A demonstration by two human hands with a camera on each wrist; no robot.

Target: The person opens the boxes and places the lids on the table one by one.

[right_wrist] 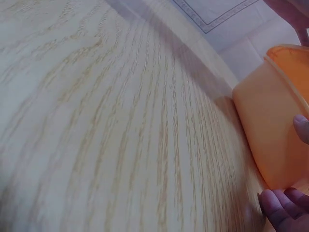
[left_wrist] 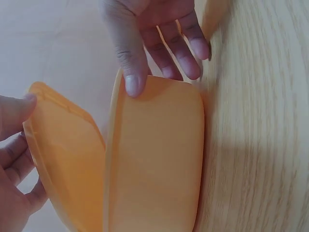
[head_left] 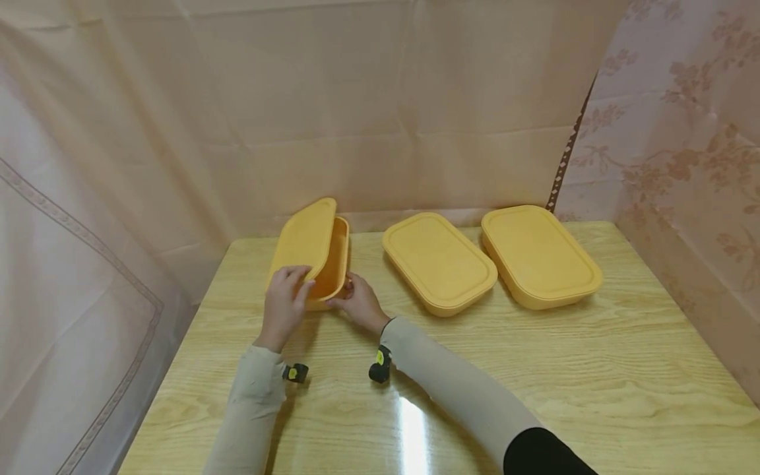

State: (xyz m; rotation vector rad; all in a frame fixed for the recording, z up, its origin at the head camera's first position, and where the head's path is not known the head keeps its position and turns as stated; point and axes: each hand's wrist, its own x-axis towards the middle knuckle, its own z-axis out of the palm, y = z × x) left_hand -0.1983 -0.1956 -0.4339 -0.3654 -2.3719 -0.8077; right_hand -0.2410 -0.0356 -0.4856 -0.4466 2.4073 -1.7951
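Left hand [head_left: 284,300]: fingers pinch the lid [head_left: 305,239] at its near right corner, thumb toward the underside, the others over the top.
Right hand [head_left: 361,307]: fingers grip the open box [head_left: 318,305] at its near right corner, thumb on the wall by the rim, the others lower, round the corner.
Open box: yellow-orange, deep, rounded corners, plain smooth walls, a thin lip along the rim; inside it looks a stronger orange. It stands upright on the desk [head_left: 475,369], just left of the right fingers and beneath the left ones.
Lid: same yellow, matte, flat on top, rounded corners; the left wrist view shows a raised band along the edge of its underside. It slants over the box, right edge lifted, stretching away beyond the left fingers; whether its left edge touches the rim I cannot tell.
Middle box [head_left: 441,260]: yellow, covered, a shallow outline running round its top; near the right fingers, on their right.
Far box [head_left: 541,254]: likewise yellow and covered, well to the right of those fingers.
Desk: pale wood grain beneath both hands.
Cloth [head_left: 380,119]: creased, beige, hanging beyond the fingers.
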